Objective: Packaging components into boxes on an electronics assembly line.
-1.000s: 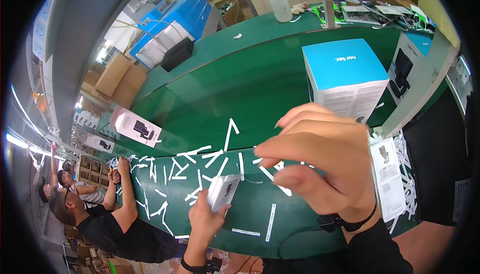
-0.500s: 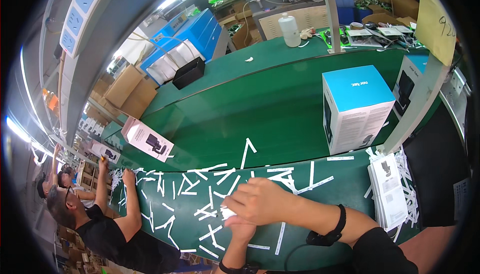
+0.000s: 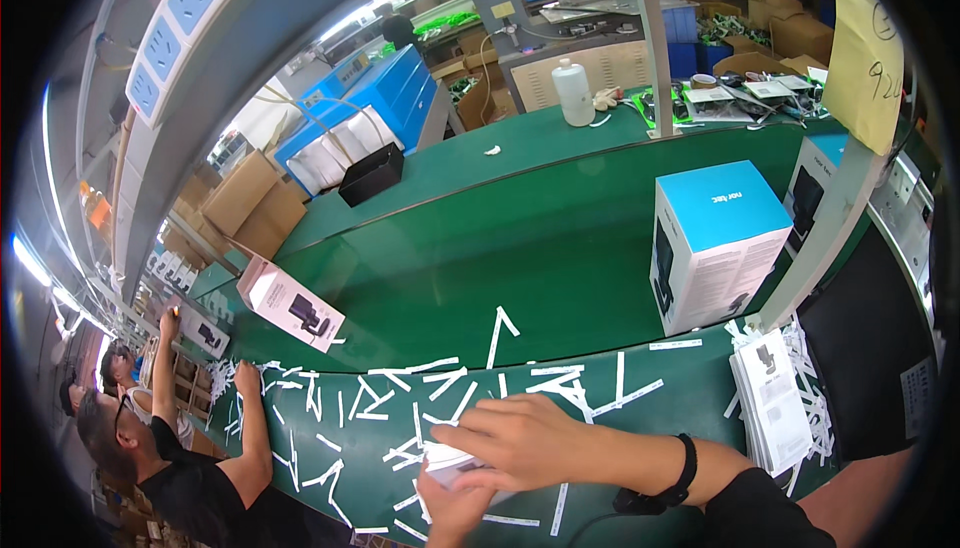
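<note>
Low in the middle of the head view, my two hands meet over the green work surface. Between them is a white printed booklet [image 3: 446,461], mostly covered by my fingers. My left hand [image 3: 452,504] grips its near left side. From the right, my right hand [image 3: 530,440] reaches across the top with bent fingers on it. Loose white paper strips [image 3: 330,488] lie scattered around and under both hands. A stack of white booklets [image 3: 775,403] with a dark device pictured on top sits to the right, beside a heap of strips [image 3: 815,398].
Beyond the near surface runs a green conveyor belt [image 3: 480,278]. On it stand a blue-topped white box [image 3: 715,248] at right and an open white box [image 3: 290,303] at left. A metal post [image 3: 835,218] rises at right. A co-worker [image 3: 200,468] works at left.
My hands have shifted slightly down and left, and more of the white booklet shows between them. The whole view has tilted a little. The co-worker's arms have moved.
</note>
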